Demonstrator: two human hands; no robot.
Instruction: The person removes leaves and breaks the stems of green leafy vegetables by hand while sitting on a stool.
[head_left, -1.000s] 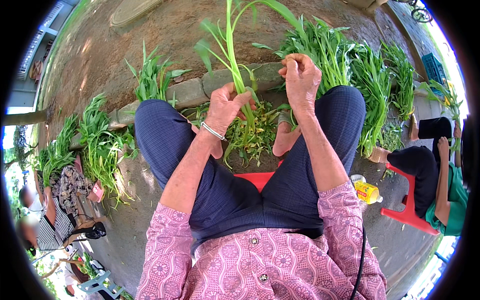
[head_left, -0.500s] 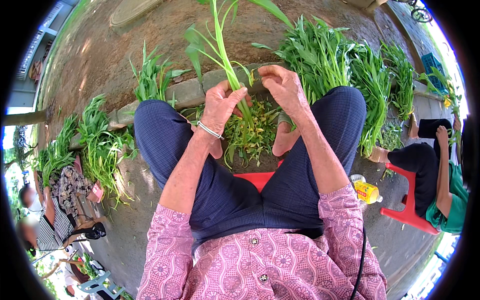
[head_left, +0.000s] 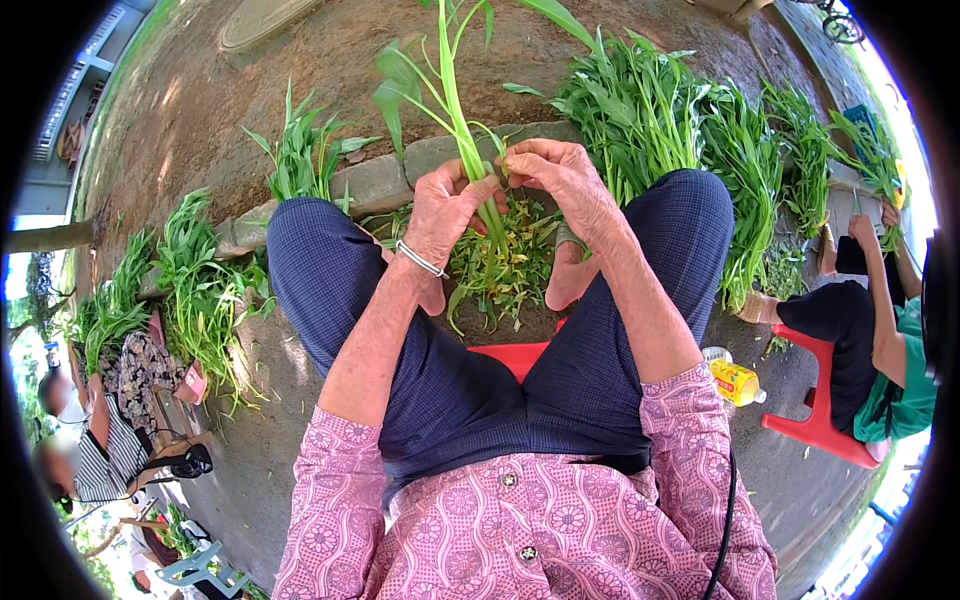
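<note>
"How did your left hand (head_left: 447, 213) stand?"

"It was at half past eleven, clamped round the lower part of the green stalks (head_left: 462, 130). Your thumb lay across them, and a pale bracelet (head_left: 424, 261) circled your wrist."

"And your right hand (head_left: 560, 180)?"

"At one o'clock, its thumb and forefinger pinched on a thin side shoot (head_left: 490, 133) that curved off those stalks. Your two hands were near each other, with a narrow gap between them."

"Where did the stalks reach?"

"They rose from your grip toward twelve, leaning a little to eleven, their leaves spread out above your fingers. Below, between your feet, lay a heap of green and yellow trimmings (head_left: 505, 270)."

"What else was around you?"

"A large pile of leafy greens (head_left: 640, 110) lay between one and two o'clock, beyond your right knee, and a smaller bunch (head_left: 305, 155) stood at ten, by the stone curb (head_left: 385, 183). A yellow-labelled bottle (head_left: 737, 383) lay on its side between three and four. At three o'clock a co-worker in green (head_left: 908, 350) sat on a red stool (head_left: 822, 400)."
</note>
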